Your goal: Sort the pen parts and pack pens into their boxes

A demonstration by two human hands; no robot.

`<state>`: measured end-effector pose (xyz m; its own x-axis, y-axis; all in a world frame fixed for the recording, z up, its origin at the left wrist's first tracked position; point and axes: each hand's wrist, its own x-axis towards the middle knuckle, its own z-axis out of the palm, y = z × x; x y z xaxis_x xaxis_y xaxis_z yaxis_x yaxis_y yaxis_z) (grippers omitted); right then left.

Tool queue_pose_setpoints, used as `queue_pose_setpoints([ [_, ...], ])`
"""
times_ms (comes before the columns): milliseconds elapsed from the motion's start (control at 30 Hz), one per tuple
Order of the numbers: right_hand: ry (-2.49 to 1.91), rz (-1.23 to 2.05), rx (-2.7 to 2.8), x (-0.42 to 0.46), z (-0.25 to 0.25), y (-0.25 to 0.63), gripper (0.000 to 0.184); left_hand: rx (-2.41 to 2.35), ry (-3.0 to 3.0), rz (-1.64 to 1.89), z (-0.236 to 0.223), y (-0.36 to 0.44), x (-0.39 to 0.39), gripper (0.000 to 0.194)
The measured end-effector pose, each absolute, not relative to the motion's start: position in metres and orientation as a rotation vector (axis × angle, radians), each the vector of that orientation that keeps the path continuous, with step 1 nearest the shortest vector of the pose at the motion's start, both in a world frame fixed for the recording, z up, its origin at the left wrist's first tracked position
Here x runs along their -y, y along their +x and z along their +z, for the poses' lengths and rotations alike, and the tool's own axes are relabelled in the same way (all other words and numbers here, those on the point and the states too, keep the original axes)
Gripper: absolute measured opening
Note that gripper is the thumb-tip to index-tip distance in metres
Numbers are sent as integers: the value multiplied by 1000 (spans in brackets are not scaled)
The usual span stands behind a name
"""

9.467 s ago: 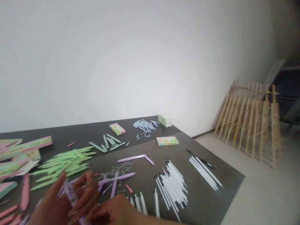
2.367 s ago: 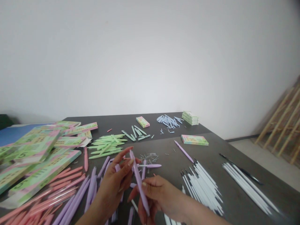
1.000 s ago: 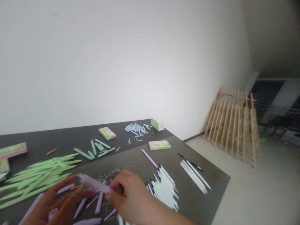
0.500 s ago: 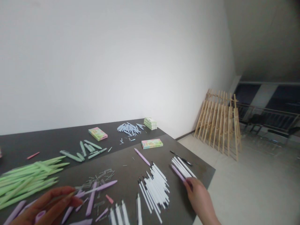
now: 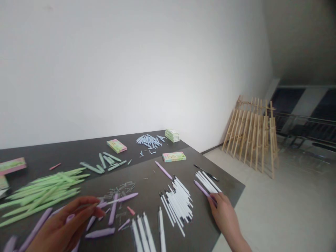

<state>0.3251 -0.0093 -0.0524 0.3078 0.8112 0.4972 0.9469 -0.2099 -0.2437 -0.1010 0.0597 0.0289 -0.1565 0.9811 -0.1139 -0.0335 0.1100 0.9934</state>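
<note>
My left hand (image 5: 70, 224) is at the lower left with thumb and fingers pinched together. What they hold is hidden or too small to name. The round end of a purple pen barrel (image 5: 70, 218) shows between the fingers. Close to the fingertips is a thin white stick with a tapered purple end (image 5: 128, 197); I cannot tell whether I hold it. At the right, my right hand (image 5: 223, 210) is closed on a purple pen (image 5: 201, 188), beside a row of white pens (image 5: 208, 182). Loose purple barrels (image 5: 112, 213) and small clear pieces (image 5: 128, 187) lie near my left hand.
White refills with dark tips (image 5: 180, 201) lie heaped mid-table, with clear-wrapped white sticks (image 5: 144, 232) in front. Green pens (image 5: 47, 189) are piled at left, blue pieces (image 5: 149, 140) at the back. A flat box (image 5: 174, 156), stacked boxes (image 5: 172, 135) and wooden easels (image 5: 252, 134) stand beyond.
The view has shifted a little, so the table's contents sit further right and higher. The purple pen at my right hand now stands slightly apart from the white row. My left hand stays pinched.
</note>
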Motion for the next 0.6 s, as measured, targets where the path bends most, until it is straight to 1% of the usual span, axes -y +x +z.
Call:
queue_pose_setpoints([
  [100, -2058, -372, 1563, 11, -53, 324, 26, -1254, 1045, 1105, 37, -104, -55, 42],
  [200, -1944, -475, 1599, 16, -45, 310, 28, -1270, 1068, 1154, 39, -104, -52, 35],
  [267, -1786, -515, 1660, 18, -35, 291, 24, -1273, 1113, 1132, 37, -102, -52, 33],
  [333, -1663, -402, 1747, 20, -22, 264, 19, -1258, 1172, 1074, 35, -100, -52, 35],
  [433, -1587, -91, 1904, 20, -3, 219, 19, -1226, 1175, 1031, 36, -99, -51, 37],
  [500, -1546, 91, 1996, 19, 8, 193, 20, -1192, 1077, 1049, 38, -100, -49, 33],
  [600, -1494, 262, 2057, 12, 21, 163, 22, -1076, 887, 1079, 40, -109, -50, 27],
])
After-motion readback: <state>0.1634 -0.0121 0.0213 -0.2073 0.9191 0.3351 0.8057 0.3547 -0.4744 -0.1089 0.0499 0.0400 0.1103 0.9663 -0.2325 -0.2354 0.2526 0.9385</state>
